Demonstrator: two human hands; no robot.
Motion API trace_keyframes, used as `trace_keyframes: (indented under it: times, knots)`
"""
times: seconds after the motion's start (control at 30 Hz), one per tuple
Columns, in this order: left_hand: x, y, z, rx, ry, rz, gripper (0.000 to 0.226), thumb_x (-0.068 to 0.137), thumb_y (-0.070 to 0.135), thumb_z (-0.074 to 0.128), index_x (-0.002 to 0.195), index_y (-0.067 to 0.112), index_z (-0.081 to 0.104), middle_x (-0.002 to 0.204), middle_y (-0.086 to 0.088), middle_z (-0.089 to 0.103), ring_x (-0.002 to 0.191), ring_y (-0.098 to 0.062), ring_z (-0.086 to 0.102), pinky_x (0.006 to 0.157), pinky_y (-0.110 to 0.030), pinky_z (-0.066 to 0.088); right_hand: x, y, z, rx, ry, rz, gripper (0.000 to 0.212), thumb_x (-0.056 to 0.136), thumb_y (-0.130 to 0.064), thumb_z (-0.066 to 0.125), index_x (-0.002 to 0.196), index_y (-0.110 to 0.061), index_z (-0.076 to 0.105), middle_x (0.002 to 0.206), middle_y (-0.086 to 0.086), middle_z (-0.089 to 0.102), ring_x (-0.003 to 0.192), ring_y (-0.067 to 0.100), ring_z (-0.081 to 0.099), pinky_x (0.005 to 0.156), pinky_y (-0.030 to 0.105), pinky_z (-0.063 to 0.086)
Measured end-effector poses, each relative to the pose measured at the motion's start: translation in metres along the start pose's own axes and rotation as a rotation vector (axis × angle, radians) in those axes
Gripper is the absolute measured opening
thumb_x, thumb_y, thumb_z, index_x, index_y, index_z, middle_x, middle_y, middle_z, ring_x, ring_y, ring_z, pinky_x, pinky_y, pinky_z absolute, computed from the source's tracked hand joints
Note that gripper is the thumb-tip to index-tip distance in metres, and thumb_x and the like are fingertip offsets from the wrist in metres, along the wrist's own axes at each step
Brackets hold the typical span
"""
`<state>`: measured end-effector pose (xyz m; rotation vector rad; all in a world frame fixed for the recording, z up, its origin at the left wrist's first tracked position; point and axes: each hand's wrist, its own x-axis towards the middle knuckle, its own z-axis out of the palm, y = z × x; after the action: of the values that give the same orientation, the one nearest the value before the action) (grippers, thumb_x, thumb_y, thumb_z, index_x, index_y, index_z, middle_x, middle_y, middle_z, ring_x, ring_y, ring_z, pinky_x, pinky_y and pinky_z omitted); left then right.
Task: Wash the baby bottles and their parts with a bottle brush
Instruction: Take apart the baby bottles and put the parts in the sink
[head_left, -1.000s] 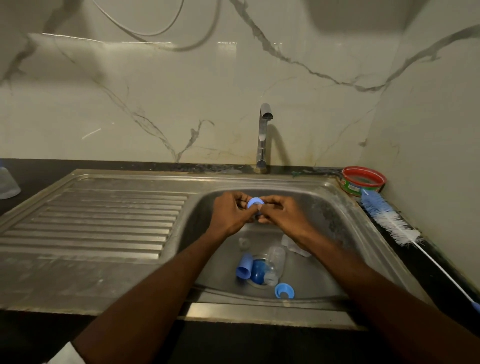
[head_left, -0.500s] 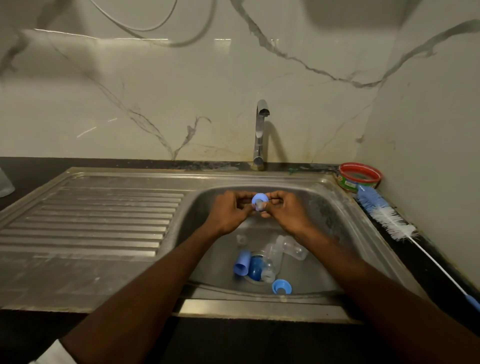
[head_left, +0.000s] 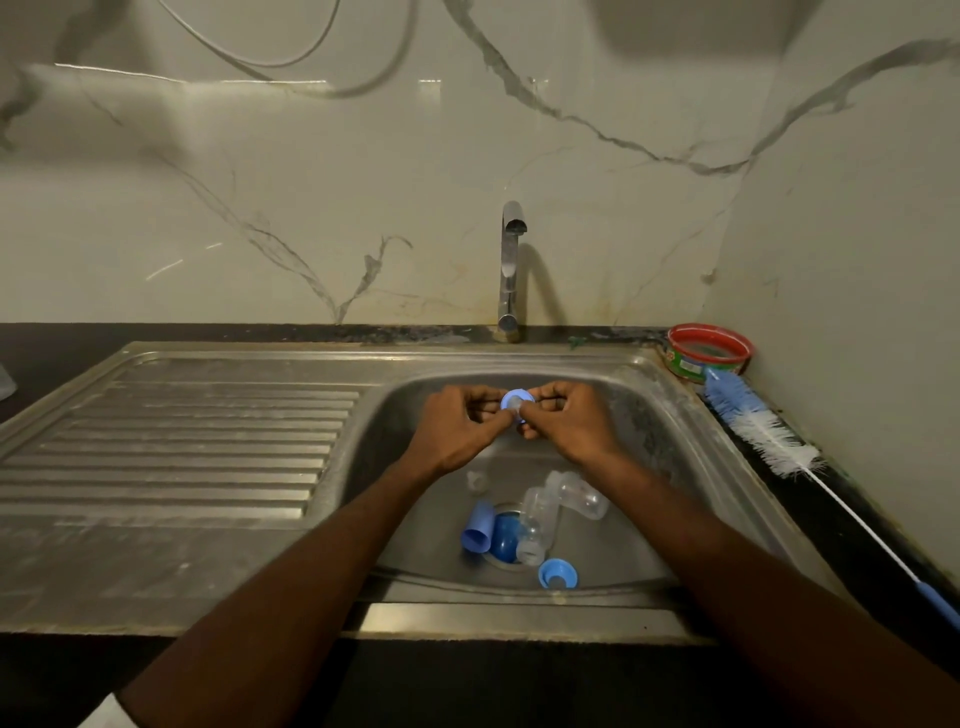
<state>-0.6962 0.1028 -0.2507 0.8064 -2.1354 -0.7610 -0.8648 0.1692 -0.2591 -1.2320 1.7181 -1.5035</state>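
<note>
The fingers (head_left: 488, 410) of the left hand (head_left: 457, 431) and those of the right hand (head_left: 571, 426) are curled around a small blue ring (head_left: 517, 401) with a clear teat in it, pinching it from both sides above the back of the sink (head_left: 670, 415). Compared with 0.5 s ago, the grip is the same, and the ring now faces the camera more squarely.

Below the hands, at the drain, lie 2 clear bottles (head_left: 537, 525), touching each other, with a blue cap (head_left: 479, 526) and a darker blue part (head_left: 505, 536) just beside them, and another blue ring (head_left: 558, 574) near the front wall. These have not shifted. A small clear piece (head_left: 476, 480) sits apart.

On the dark tabletop (head_left: 852, 499) at the right lies the bottle brush (head_left: 763, 431), untouched, its blue tip touching a red-rimmed tub (head_left: 707, 352). The tap (head_left: 510, 270) stands behind the sink.
</note>
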Motion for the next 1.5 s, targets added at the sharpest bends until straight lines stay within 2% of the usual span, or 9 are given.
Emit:
trace_keyframes:
  times: [0.23,0.4,0.53,0.8,0.97,1.07,1.17,1.33,1.5]
  knots:
    - [0.001,-0.002,0.005,-0.114,0.149,-0.072,0.023,0.086,0.028,0.08,0.106,0.015,0.077,0.082,0.008,0.076,0.074,0.006,0.071,0.068,-0.008,0.053,-0.004,-0.007,0.006,0.014,-0.051,-0.058,0.029,0.082,-0.03,0.083,0.102,-0.012,0.071,0.084,0.003,0.077,0.077,0.018,0.076,0.08,0.042,0.062]
    - [0.002,-0.005,0.001,-0.226,0.12,-0.097,0.018,0.083,0.025,0.083,0.099,0.025,0.076,0.084,0.006,0.078,0.077,-0.004,0.075,0.073,-0.018,0.06,-0.009,-0.012,0.006,-0.012,-0.091,-0.089,0.025,0.088,-0.025,0.078,0.107,-0.011,0.069,0.088,0.004,0.077,0.08,0.016,0.076,0.078,0.036,0.062]
    - [0.003,-0.008,0.0,-0.248,0.104,-0.123,0.02,0.084,0.018,0.081,0.104,0.014,0.079,0.084,0.001,0.079,0.078,-0.01,0.076,0.079,-0.028,0.062,-0.013,-0.015,0.004,-0.006,-0.119,-0.096,0.024,0.086,-0.027,0.078,0.105,-0.016,0.07,0.085,-0.001,0.077,0.077,0.014,0.075,0.069,0.023,0.058]
    - [0.003,-0.012,-0.005,-0.266,-0.015,-0.119,0.025,0.082,0.021,0.084,0.105,0.012,0.079,0.086,0.004,0.079,0.082,-0.008,0.076,0.076,-0.017,0.057,-0.011,-0.009,0.0,-0.056,-0.07,-0.054,0.032,0.078,-0.039,0.082,0.097,-0.016,0.07,0.077,0.001,0.077,0.07,0.019,0.075,0.077,0.037,0.062]
    - [0.0,-0.01,-0.007,-0.297,-0.1,-0.097,0.031,0.084,0.031,0.083,0.109,0.014,0.076,0.091,0.008,0.079,0.086,-0.008,0.075,0.076,-0.015,0.056,-0.008,-0.009,0.0,-0.053,-0.042,0.004,0.024,0.08,-0.022,0.085,0.095,-0.01,0.069,0.074,0.005,0.076,0.068,0.022,0.075,0.077,0.045,0.063]
    - [0.0,-0.01,-0.007,-0.281,-0.133,-0.086,0.022,0.086,0.029,0.081,0.106,0.023,0.076,0.091,0.01,0.079,0.086,-0.007,0.075,0.076,-0.014,0.055,-0.01,-0.01,-0.002,-0.072,-0.019,0.02,0.022,0.081,-0.018,0.083,0.095,-0.009,0.068,0.073,0.006,0.076,0.068,0.022,0.075,0.076,0.045,0.063]
    - [0.0,-0.009,-0.004,-0.227,-0.095,-0.062,0.026,0.084,0.027,0.083,0.107,0.016,0.076,0.088,0.005,0.079,0.084,-0.007,0.075,0.078,-0.018,0.058,-0.012,-0.009,-0.001,-0.104,0.018,0.001,0.018,0.084,-0.014,0.08,0.095,-0.009,0.068,0.075,0.007,0.076,0.068,0.022,0.075,0.076,0.045,0.063]
    - [0.0,-0.007,0.003,-0.145,-0.028,-0.037,0.034,0.085,0.034,0.081,0.111,0.014,0.073,0.089,0.003,0.077,0.079,-0.007,0.074,0.074,-0.022,0.06,-0.014,-0.012,0.007,-0.199,0.044,-0.048,0.012,0.092,-0.015,0.072,0.102,-0.012,0.067,0.088,0.006,0.076,0.073,0.016,0.074,0.077,0.035,0.062]
    - [-0.004,-0.004,0.013,-0.154,-0.052,-0.018,0.036,0.093,0.028,0.073,0.122,0.009,0.065,0.103,-0.007,0.074,0.082,-0.009,0.075,0.067,-0.031,0.064,-0.013,-0.011,0.011,-0.336,-0.006,-0.13,0.013,0.095,-0.013,0.067,0.107,-0.011,0.07,0.089,0.0,0.072,0.062,-0.011,0.064,0.055,0.005,0.046]
